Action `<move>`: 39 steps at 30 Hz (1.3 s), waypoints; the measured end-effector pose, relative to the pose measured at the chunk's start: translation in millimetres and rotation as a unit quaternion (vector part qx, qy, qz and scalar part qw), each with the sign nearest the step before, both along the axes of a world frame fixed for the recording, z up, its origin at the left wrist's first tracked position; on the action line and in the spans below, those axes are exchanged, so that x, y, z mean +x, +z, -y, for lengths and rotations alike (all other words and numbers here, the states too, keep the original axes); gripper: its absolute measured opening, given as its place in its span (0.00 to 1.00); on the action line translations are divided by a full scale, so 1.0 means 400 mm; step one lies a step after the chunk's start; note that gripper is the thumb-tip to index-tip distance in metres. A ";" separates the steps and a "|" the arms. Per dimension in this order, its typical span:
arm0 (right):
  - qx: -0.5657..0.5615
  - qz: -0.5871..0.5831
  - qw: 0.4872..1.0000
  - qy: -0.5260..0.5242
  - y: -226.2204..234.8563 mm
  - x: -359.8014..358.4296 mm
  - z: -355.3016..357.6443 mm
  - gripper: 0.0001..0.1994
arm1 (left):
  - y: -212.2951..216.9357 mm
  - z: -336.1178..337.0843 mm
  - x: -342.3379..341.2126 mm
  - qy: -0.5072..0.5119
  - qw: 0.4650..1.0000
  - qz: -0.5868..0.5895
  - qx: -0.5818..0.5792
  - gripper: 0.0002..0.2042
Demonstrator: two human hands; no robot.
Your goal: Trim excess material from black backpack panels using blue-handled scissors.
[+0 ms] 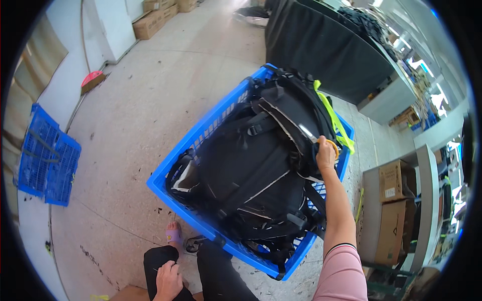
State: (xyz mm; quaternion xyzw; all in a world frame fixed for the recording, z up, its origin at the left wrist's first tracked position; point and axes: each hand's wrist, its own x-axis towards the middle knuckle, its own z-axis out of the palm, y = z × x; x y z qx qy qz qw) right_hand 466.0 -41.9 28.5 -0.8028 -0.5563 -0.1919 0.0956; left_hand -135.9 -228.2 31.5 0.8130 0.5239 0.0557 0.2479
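Note:
A pair of scissors with a yellow-orange handle [335, 146] is in my right hand [326, 154]. Its bright blades [306, 132] point up and left, over a black backpack [241, 155] with straps, buckles and pale-edged seams. More black bags or straps are packed around it in a blue plastic basket [175, 205]. Down at my leg, in dark trousers, my left hand [168, 282] rests with its fingers curled in; whatever it may hold is hidden. A bright yellow-green strap [334, 118] hangs over the basket's right side.
Blue crates [47, 155] lean by the left wall, below a red dustpan-like thing [92, 79]. Cartons [149, 24] stand at the far wall. A black-draped table [326, 50] is beyond the basket; shelves with cardboard boxes [394, 231] are at the right.

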 end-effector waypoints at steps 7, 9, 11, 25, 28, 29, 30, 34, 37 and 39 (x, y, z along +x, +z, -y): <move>0.155 -0.262 0.951 0.051 0.168 -0.237 0.033 0.21 | 0.029 -0.022 0.037 0.047 0.997 0.063 -0.006 0.18; 0.163 -0.337 0.915 0.153 0.257 -0.451 0.105 0.20 | 0.072 -0.060 0.092 0.223 0.922 0.259 -0.183 0.17; 0.122 -0.419 0.870 0.229 0.288 -0.636 0.207 0.20 | 0.127 -0.163 0.154 0.301 0.740 0.542 -0.263 0.28; 0.004 -0.626 0.623 0.469 0.493 -1.108 0.589 0.26 | 0.614 -0.315 -0.002 0.037 0.881 0.401 -0.248 0.24; 0.168 -0.431 0.788 0.407 0.617 -0.931 0.608 0.19 | 0.788 -0.266 -0.087 -0.025 0.904 0.252 -0.346 0.22; 0.201 -0.442 0.790 0.376 0.639 -0.889 0.609 0.21 | 0.832 -0.241 -0.086 -0.125 0.914 0.162 -0.349 0.23; 0.330 -0.431 0.729 0.418 0.628 -0.864 0.581 0.25 | 0.856 -0.218 -0.089 -0.221 0.908 0.069 -0.350 0.23; 0.025 -0.526 0.700 0.483 0.656 -0.828 0.594 0.30 | 0.820 -0.147 -0.072 -0.236 0.798 0.106 -0.545 0.24; -0.129 -0.619 0.658 0.409 0.586 -0.904 0.628 0.26 | 0.675 -0.133 -0.082 -0.226 0.815 0.173 -0.505 0.18; -0.183 -0.633 0.685 0.312 0.514 -0.925 0.655 0.24 | 0.624 -0.141 -0.084 -0.230 0.881 0.104 -0.400 0.15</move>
